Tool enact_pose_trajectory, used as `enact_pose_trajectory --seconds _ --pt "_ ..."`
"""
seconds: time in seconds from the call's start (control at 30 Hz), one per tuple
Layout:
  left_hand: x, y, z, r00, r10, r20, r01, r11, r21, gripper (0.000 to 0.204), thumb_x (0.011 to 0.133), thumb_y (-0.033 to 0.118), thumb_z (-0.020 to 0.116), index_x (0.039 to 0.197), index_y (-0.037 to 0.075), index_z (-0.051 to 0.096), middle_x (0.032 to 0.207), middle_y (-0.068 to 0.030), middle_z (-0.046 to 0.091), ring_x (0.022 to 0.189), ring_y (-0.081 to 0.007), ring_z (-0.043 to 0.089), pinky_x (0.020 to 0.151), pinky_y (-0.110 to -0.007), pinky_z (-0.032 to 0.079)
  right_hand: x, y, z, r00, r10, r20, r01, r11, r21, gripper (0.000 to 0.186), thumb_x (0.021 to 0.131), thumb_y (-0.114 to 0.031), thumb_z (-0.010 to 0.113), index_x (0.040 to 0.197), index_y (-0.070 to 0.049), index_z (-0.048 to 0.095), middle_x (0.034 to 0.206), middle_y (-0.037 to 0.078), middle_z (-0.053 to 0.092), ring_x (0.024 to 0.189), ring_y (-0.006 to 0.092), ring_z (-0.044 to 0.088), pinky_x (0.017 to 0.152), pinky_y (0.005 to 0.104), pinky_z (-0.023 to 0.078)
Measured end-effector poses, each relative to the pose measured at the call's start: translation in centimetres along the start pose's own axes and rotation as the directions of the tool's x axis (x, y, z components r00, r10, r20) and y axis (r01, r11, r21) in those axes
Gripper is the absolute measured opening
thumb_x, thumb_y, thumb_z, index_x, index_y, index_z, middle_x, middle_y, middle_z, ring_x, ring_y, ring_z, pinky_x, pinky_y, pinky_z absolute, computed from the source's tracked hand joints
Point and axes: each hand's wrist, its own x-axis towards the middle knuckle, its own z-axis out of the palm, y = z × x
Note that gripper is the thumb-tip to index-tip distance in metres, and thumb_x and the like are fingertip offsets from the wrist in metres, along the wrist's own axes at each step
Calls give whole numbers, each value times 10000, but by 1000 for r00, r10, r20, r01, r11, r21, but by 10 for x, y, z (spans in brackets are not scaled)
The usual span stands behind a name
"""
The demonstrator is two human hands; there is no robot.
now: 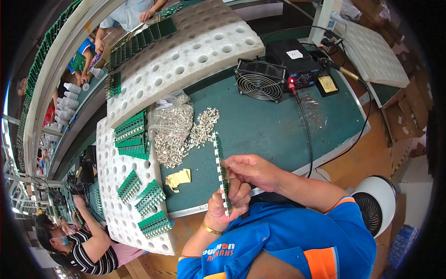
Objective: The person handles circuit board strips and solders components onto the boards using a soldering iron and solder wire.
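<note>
A long narrow green circuit board strip (223, 180), with a row of small white parts along its edge, stands on edge in front of me. My left hand (226, 204) is closed around its near end, and a gold band circles that wrist. My right hand (253, 170) has its thumb and fingers pinched together against the strip's right side, about midway along. Whatever is between those fingertips is hidden. Beyond the strip's far end lies a loose heap of small whitish metal parts (204, 126), next to an open clear bag (172, 122) full of the same parts.
White foam trays (106, 162) with round holes carry several green boards (151, 197). Yellow paper (179, 178) lies on the green bench. A black fan (260, 80), soldering station (292, 63), soldering iron (346, 72) and cable stand behind. Co-workers sit left; a white fan (383, 204) is at right.
</note>
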Motion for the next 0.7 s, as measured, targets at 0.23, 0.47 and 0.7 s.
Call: enact_pose_trajectory --seconds 0.23,0.47,0.7 --pt "4 -3 -6 999 13 33 -7 984 -179 447 771 346 827 685 139 440 702 50 369 551 -54 297 452 -193 247 7 7 -3 997 10 81 -27 975 220 230 1000 -274 579 1031 -47 595 925 24 623 839 97 610 759 237 508" --pt "3 -1 -16 998 27 -57 -35 988 -148 473 789 376 826 788 114 432 760 35 359 599 -64 315 479 -191 270 15 9 -6 999 2 41 -14 962 274 201 988 -248 587 1042 -55 597 955 41 647 857 120 629 778 263 528" --pt "-1 -5 -28 987 79 -139 -90 993 -72 470 830 441 766 946 101 463 848 32 365 654 -57 335 520 -188 311 20 16 -14 1000 -27 8 23 965 259 203 1000 -254 559 1037 -55 578 906 30 590 810 127 598 755 270 521"
